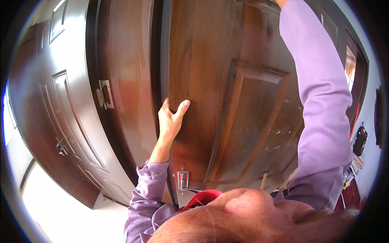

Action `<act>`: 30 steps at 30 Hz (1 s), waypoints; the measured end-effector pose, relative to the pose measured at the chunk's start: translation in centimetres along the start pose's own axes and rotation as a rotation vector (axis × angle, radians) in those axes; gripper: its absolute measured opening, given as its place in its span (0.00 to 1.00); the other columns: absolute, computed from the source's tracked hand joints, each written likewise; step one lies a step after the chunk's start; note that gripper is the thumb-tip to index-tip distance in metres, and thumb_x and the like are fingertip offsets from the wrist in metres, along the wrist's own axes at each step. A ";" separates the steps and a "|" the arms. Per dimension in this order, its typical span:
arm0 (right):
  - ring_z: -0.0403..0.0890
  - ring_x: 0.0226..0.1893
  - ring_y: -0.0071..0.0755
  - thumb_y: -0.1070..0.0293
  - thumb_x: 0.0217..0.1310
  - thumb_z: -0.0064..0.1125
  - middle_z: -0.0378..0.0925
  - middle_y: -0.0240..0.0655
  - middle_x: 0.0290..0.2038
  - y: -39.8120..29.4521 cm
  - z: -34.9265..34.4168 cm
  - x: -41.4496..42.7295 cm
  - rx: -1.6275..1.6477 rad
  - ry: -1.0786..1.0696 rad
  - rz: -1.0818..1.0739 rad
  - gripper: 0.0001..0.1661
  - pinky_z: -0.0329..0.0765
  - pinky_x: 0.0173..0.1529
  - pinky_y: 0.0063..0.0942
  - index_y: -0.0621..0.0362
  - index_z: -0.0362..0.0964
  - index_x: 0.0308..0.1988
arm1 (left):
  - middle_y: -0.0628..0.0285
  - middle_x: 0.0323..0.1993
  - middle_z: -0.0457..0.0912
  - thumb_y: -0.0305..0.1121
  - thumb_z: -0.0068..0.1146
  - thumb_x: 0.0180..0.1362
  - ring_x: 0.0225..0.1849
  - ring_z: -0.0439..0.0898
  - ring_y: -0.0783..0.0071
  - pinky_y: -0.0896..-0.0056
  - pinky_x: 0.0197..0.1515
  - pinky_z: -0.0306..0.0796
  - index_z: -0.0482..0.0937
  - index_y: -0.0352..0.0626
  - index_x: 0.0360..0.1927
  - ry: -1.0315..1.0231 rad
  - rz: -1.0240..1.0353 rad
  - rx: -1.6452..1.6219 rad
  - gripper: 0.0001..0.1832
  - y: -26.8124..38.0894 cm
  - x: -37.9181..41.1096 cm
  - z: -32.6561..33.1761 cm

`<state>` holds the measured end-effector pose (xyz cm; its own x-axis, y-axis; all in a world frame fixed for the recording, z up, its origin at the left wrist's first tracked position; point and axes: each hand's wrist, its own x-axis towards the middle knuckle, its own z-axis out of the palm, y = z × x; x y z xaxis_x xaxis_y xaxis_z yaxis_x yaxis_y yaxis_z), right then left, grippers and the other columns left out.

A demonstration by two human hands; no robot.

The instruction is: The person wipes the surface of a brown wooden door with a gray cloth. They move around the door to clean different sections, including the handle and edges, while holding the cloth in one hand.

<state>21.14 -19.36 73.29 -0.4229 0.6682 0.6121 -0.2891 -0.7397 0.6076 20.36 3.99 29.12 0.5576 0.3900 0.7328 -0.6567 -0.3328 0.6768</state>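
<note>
A dark brown wooden panel door (pixel 202 88) stands before me, with its vertical edge left of centre. My left hand (pixel 170 123) grips that edge, the thumb on the door's face and the fingers partly hidden behind it. Below the hand, a metal lever handle (pixel 183 179) is fixed to the same door. My right arm, in a purple sleeve, reaches up past the door's right part. Only a bit of skin shows beyond its cuff at the top edge; the right hand itself is out of view, and what it touches cannot be seen. Pale marks lie on the door's lower panel.
A metal hinge (pixel 107 94) sits on the wooden frame to the left. Farther left is another panel door (pixel 73 112) with a handle (pixel 61 147). At the right, a black object (pixel 361 140) hangs on the wall above papers (pixel 357 164). Something red (pixel 202 196) lies beneath the lever handle.
</note>
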 end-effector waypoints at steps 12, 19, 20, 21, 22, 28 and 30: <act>0.73 0.42 0.39 0.67 0.53 0.49 0.74 0.38 0.38 6.7 1.2 -9.2 0.232 -0.252 0.336 0.08 0.71 0.44 0.35 0.55 0.73 0.33 | 0.35 0.49 0.78 0.59 0.66 0.49 0.55 0.77 0.52 0.63 0.59 0.67 0.66 0.14 0.55 0.001 -0.015 -0.039 0.51 0.9 -0.3 -0.3; 0.74 0.40 0.41 0.72 0.50 0.51 0.74 0.38 0.39 2.4 1.7 -5.0 0.632 0.073 0.195 0.08 0.72 0.44 0.36 0.55 0.74 0.34 | 0.44 0.45 0.82 0.54 0.66 0.53 0.48 0.80 0.58 0.65 0.53 0.70 0.72 0.23 0.51 0.005 0.028 -0.092 0.39 1.5 -0.3 0.1; 0.74 0.42 0.42 0.71 0.50 0.52 0.74 0.38 0.40 1.5 0.7 -4.7 0.519 0.060 0.204 0.10 0.72 0.46 0.37 0.53 0.75 0.35 | 0.46 0.44 0.82 0.52 0.66 0.53 0.47 0.80 0.61 0.66 0.52 0.71 0.73 0.25 0.50 0.009 0.025 -0.078 0.36 1.7 -0.4 -0.1; 0.74 0.44 0.43 0.71 0.50 0.53 0.74 0.38 0.41 0.8 -0.7 -4.7 0.406 0.045 0.213 0.11 0.73 0.47 0.38 0.50 0.76 0.37 | 0.48 0.44 0.82 0.51 0.66 0.54 0.46 0.80 0.64 0.67 0.52 0.70 0.74 0.26 0.50 0.014 0.041 -0.082 0.35 1.8 -0.4 -0.2; 0.74 0.46 0.44 0.70 0.50 0.54 0.75 0.38 0.42 0.6 -1.6 -4.8 0.288 0.031 0.217 0.13 0.73 0.49 0.39 0.47 0.77 0.39 | 0.50 0.43 0.82 0.51 0.65 0.55 0.46 0.79 0.65 0.67 0.52 0.70 0.74 0.27 0.50 0.005 0.039 -0.092 0.34 2.2 -0.5 -0.3; 0.74 0.47 0.46 0.66 0.51 0.56 0.74 0.38 0.43 2.2 -0.7 -9.6 0.044 0.041 0.448 0.14 0.74 0.51 0.42 0.41 0.78 0.41 | 0.53 0.43 0.82 0.50 0.65 0.55 0.46 0.78 0.68 0.67 0.53 0.70 0.75 0.29 0.49 -0.008 0.041 -0.118 0.31 2.8 -0.7 -0.4; 0.74 0.46 0.47 0.65 0.51 0.57 0.74 0.38 0.42 1.8 -1.5 -9.4 -0.031 0.002 0.551 0.12 0.74 0.49 0.44 0.42 0.79 0.39 | 0.52 0.43 0.82 0.49 0.65 0.55 0.46 0.78 0.67 0.67 0.53 0.70 0.75 0.29 0.49 -0.010 0.026 -0.121 0.31 2.8 -0.6 0.0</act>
<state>23.34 -27.14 67.91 -0.5206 0.1814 0.8343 -0.0499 -0.9820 0.1823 18.19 2.83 30.57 0.5441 0.3736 0.7513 -0.7274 -0.2362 0.6443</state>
